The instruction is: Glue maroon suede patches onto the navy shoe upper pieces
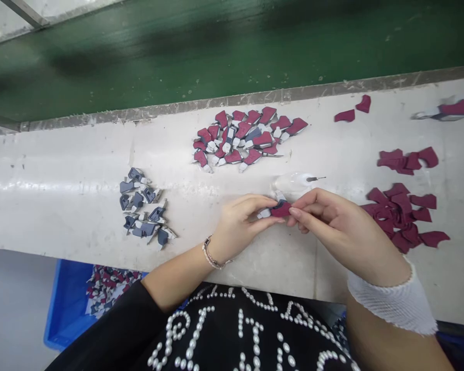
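My left hand (pixel 242 224) pinches a small grey-and-white part with a maroon piece (pixel 281 209) on its face. From the other side, my right hand (pixel 328 221) has its thumb and fingertips closed on the right end of that maroon piece. Just beyond my hands lies a clear bottle (pixel 294 182) with a thin dark tip pointing right. Loose maroon pieces (pixel 400 206) are heaped right of my right hand. Grey-and-white parts without maroon (pixel 149 228) lie to the left. Parts with maroon faces (pixel 243 131) form a pile farther back.
The white tabletop (pixel 81 206) meets a green belt surface (pixel 139 56) along its far edge. A blue bin (pixel 64 304) of mixed parts sits below the near edge at left. One maroon-faced part (pixel 456 109) and two maroon pieces (pixel 345 116) lie at the back right.
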Tool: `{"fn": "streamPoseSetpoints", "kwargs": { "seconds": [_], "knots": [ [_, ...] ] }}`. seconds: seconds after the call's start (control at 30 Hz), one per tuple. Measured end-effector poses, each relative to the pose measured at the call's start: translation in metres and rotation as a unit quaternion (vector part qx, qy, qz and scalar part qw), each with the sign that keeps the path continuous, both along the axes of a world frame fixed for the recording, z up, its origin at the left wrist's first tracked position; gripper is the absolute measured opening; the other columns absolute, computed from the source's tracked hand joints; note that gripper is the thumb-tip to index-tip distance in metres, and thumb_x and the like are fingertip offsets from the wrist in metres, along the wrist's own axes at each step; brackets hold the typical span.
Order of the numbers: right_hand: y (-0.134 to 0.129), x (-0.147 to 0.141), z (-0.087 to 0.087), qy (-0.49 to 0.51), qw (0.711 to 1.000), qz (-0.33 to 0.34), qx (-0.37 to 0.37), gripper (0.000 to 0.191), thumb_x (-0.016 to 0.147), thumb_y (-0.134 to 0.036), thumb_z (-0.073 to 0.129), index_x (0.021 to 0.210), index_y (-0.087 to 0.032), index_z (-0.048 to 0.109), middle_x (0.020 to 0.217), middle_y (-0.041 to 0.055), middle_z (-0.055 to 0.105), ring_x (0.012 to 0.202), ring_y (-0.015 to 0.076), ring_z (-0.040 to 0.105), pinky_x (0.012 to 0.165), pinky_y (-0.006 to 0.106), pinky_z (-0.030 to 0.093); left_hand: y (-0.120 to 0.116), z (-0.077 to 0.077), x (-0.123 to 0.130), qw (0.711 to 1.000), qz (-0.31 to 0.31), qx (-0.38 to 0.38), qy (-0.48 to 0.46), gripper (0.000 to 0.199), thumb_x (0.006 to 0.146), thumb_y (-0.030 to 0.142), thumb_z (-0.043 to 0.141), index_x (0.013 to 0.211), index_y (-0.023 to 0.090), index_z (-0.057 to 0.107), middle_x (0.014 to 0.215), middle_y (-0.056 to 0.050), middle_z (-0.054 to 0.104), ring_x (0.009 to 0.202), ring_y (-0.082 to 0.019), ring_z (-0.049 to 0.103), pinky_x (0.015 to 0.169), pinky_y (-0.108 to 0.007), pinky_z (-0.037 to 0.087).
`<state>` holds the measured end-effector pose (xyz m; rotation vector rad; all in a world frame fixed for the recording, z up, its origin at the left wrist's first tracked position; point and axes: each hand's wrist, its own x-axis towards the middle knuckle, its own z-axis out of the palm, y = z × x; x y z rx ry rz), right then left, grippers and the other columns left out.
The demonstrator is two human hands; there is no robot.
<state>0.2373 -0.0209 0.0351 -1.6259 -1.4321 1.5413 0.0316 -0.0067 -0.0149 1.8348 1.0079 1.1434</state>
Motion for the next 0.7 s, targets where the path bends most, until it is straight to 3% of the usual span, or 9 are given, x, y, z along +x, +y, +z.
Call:
{"fn": "streamPoseSetpoints", "kwargs": {
  "seconds": [0.27,0.47,0.6,0.7],
  "knots": [
    [0.0007,-0.0016,-0.0013,-0.008,1.0,0.002,-0.005,0.027,0.098,-0.051,0.06,0.097,-0.024,0.061,0.085,0.0025,0.075,0.078,0.0197,0.069,0.077,0.037,0.052,0.0029,0.0031,0.0,0.998,-0.009,0.058,0.005,0.026,0.081,0.022,0.084,0.103,0.012,0.074,0.097,-0.009,0.081,0.091,-0.014,0.078,0.086,-0.023,0.064],
    [0.0006,0.0007,0.0038,-0.013,1.0,0.008,-0.018,0.034,0.095,-0.058,0.062,0.096,-0.025,0.057,0.078,0.0,0.074,0.073,0.0186,0.068,0.069,0.034,0.05,0.0045,0.0063,-0.0011,0.999,-0.033,0.025,-0.018,0.023,0.08,0.022,0.084,0.101,0.016,0.075,0.096,-0.007,0.081,0.089,-0.014,0.078,0.083,-0.024,0.065],
    [0.0024,0.006,0.0069,0.003,0.999,0.04,-0.023,0.038,0.098,-0.062,0.056,0.109,-0.026,0.057,0.077,-0.0013,0.071,0.075,0.0179,0.066,0.071,0.032,0.05,0.0058,0.0087,-0.0037,0.997,-0.072,0.003,-0.034,0.023,0.081,0.021,0.083,0.102,0.015,0.075,0.098,-0.008,0.082,0.091,-0.015,0.078,0.082,-0.023,0.065],
    [0.0054,0.0061,0.0064,0.021,0.996,0.084,-0.018,0.038,0.1,-0.06,0.051,0.097,-0.024,0.063,0.082,0.0001,0.065,0.075,0.0161,0.06,0.07,0.03,0.049,0.0067,0.01,-0.0048,0.994,-0.105,0.003,-0.044,0.025,0.081,0.022,0.084,0.103,0.014,0.076,0.099,-0.009,0.082,0.093,-0.016,0.079,0.087,-0.024,0.065]
  ]
}}
